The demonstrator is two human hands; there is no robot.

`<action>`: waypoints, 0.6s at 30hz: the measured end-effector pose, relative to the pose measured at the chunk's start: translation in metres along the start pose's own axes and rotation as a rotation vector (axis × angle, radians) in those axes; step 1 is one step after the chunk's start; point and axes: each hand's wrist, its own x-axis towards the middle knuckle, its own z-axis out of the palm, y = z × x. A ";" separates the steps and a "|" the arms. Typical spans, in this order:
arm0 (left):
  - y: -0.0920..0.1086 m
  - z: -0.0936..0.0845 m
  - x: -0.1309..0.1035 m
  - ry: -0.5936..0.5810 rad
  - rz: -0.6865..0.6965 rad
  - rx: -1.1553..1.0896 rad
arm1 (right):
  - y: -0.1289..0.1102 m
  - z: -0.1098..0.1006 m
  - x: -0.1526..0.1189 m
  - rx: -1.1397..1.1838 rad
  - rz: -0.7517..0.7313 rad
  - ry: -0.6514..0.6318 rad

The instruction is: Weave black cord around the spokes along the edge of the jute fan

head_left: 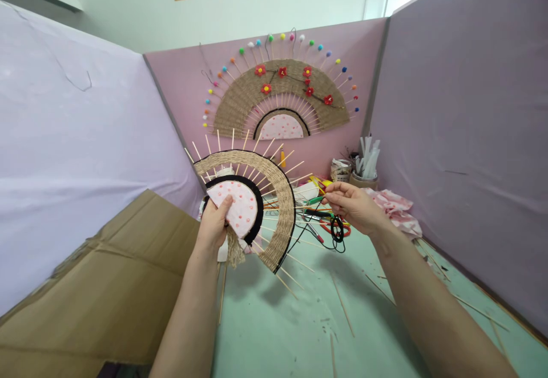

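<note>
In the head view, our left hand grips the woven fan by its dotted centre, thumb pressed on the front, above the desk's far left part. Our right hand has thumb and fingertips pinched together at the black cord, near scissors toward the desk's far edge. The pink cloth lies by the far right corner.

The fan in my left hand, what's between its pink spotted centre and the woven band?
A black strip, then bare sticks, in the head view.
</note>
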 end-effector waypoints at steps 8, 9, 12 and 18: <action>-0.001 -0.003 0.001 -0.038 -0.032 -0.005 | 0.001 0.001 0.000 0.025 0.022 -0.010; -0.001 -0.003 0.002 -0.042 -0.041 -0.008 | 0.001 0.001 -0.001 0.026 0.025 -0.013; -0.002 -0.004 0.002 -0.051 -0.063 -0.015 | 0.002 0.002 -0.001 0.023 0.033 -0.022; -0.001 0.000 -0.001 -0.084 -0.089 -0.029 | 0.007 0.006 0.001 0.035 0.025 -0.040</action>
